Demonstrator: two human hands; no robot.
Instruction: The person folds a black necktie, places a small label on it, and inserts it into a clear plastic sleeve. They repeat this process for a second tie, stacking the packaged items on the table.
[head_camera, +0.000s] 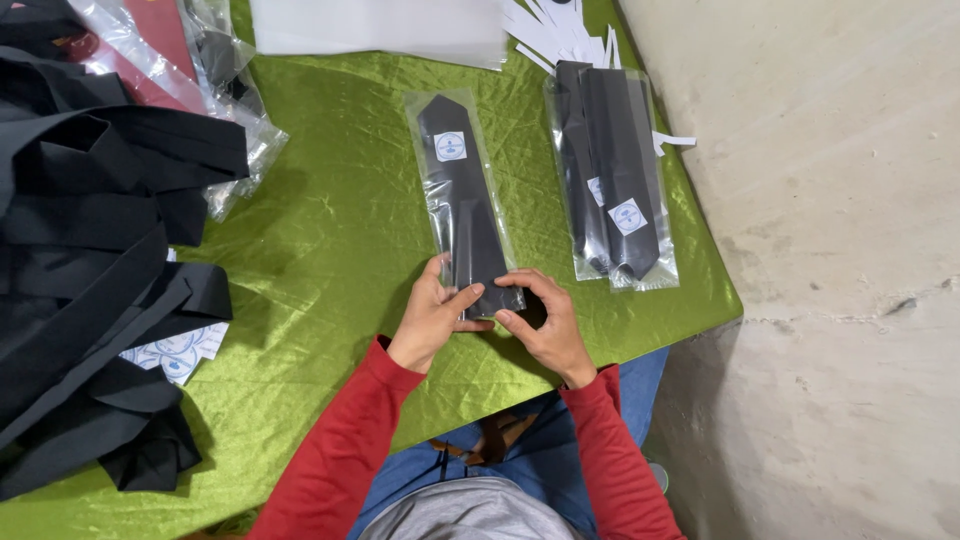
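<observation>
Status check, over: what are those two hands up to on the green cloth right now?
Left hand and right hand: both grip the near end of a bagged black tie. Tie flat on green cloth. Finished bagged ties to the right, apart.

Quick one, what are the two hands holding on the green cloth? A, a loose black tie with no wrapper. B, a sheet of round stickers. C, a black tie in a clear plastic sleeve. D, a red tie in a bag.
C: both the left hand and right hand grip the near end of a black tie in a clear plastic sleeve.

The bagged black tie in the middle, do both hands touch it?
Touching. The head view shows left hand and right hand fingers on the bagged tie's near end.
</observation>
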